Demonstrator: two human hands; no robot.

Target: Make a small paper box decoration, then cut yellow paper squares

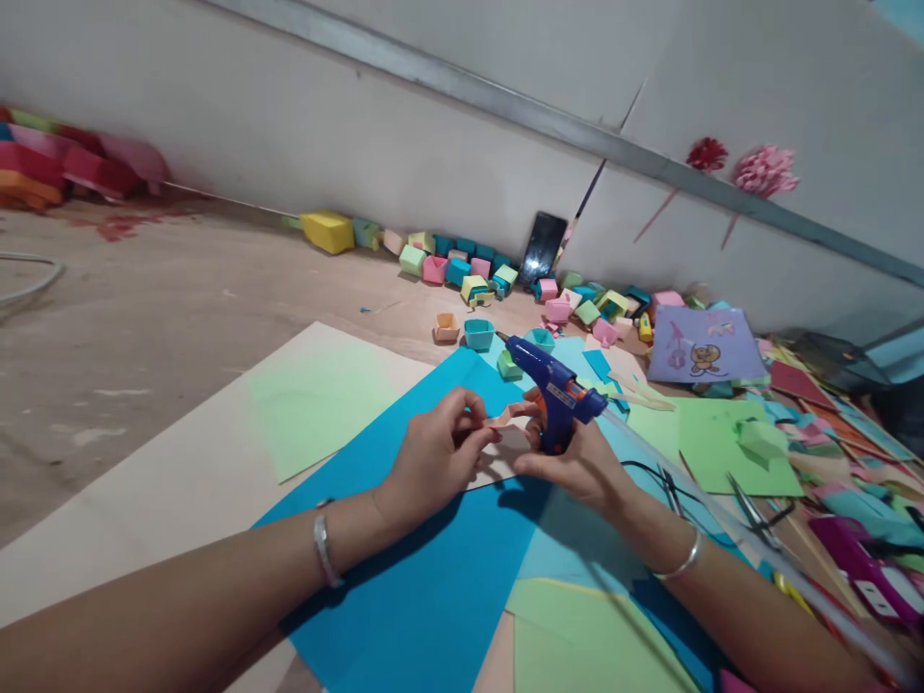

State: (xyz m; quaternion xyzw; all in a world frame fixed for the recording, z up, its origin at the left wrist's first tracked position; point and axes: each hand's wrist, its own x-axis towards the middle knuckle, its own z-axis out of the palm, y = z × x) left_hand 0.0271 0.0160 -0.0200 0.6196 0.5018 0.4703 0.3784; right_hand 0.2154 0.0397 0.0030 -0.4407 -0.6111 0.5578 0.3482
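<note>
Where walls meet, paper-strewn floor [144,318].

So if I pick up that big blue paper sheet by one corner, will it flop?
Probably. The blue paper sheet lies thin and flat on the table, so it would likely droop and feel light. The left hand and right hand, which holds the glue gun, are above it, so it may snag.

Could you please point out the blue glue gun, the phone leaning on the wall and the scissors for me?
Blue glue gun [552,385], head view, on the barrel above the handle.
Phone [543,247], head view, middle of its dark screen.
Scissors [751,510], head view, on the blades near the pivot.
</note>
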